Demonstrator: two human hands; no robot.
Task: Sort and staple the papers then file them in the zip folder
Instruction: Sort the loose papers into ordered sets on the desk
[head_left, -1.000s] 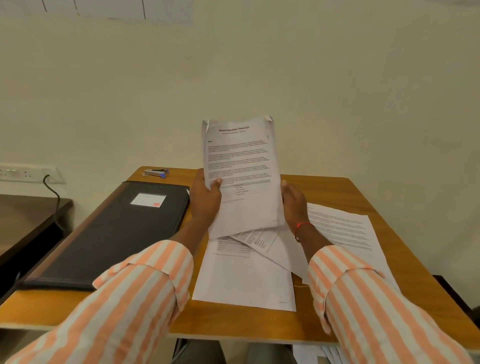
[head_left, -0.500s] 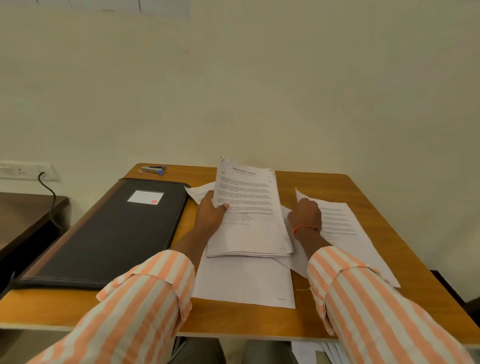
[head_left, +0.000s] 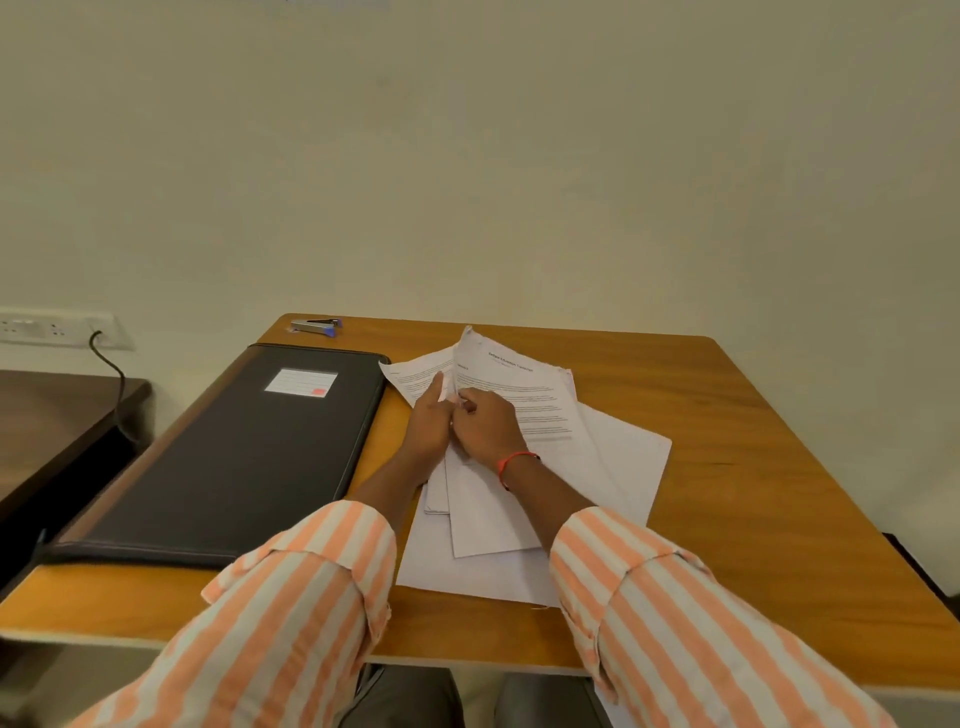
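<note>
A loose spread of white printed papers (head_left: 524, 395) lies in the middle of the wooden table (head_left: 753, 467). My left hand (head_left: 428, 426) and my right hand (head_left: 488, 428) meet at the left edge of the top printed sheets, fingers pinching that edge. Blank-looking sheets (head_left: 467, 571) fan out below and to the right. The black zip folder (head_left: 234, 452) lies closed at the left with a white label on it. A small silver and blue stapler (head_left: 316, 326) sits at the table's back left corner, untouched.
A dark side table (head_left: 57, 415) stands at the left under a wall socket (head_left: 52, 327) with a black cable. The wall is right behind the table. More paper (head_left: 605, 704) shows below the table's front edge.
The sheaf, held upright a second ago, has been lowered onto the table. My right hand has moved from the right-hand sheet across to the sheaf's left edge beside my left hand.
</note>
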